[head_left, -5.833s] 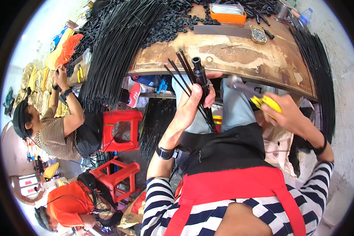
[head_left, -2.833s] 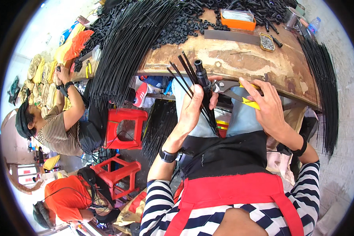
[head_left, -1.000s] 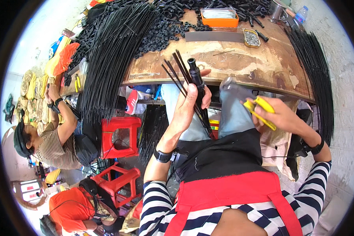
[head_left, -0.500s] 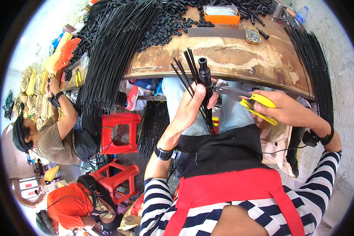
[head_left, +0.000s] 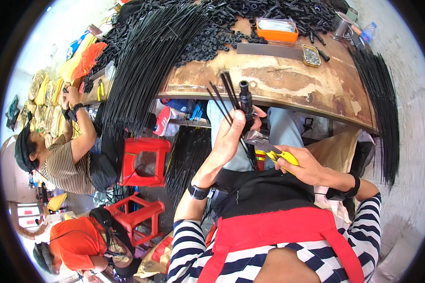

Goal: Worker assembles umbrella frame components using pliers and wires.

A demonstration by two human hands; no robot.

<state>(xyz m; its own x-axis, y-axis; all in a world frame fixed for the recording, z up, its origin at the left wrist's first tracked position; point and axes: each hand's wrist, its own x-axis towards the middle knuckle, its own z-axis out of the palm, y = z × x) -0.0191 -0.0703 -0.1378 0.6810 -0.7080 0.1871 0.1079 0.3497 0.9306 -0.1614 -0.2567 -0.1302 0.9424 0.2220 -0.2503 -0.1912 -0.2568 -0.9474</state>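
Note:
In front of my lap, my left hand [head_left: 228,139] is closed around a stepped black tubular part [head_left: 245,98], its open end pointing up. The same hand grips several thin black rods [head_left: 229,89] that stick out above the thumb and below the palm. My right hand [head_left: 306,166] is closed on the yellow handles of a pair of pliers [head_left: 275,150]. The metal jaws are by the lower end of the rods and tube, just under my left fingers. Whether they pinch anything cannot be made out.
Ahead is a worn wooden table [head_left: 307,82] with a big bundle of black rods [head_left: 144,66], heaped black fittings [head_left: 208,47], an orange box [head_left: 277,34] and a small tin of metal bits [head_left: 311,55]. Red stools [head_left: 146,160] and two people are at the left.
My right hand and the pliers have moved down and left, from beside the tube to below it, and the handles are closer together. My left hand keeps its hold. The view has shifted slightly.

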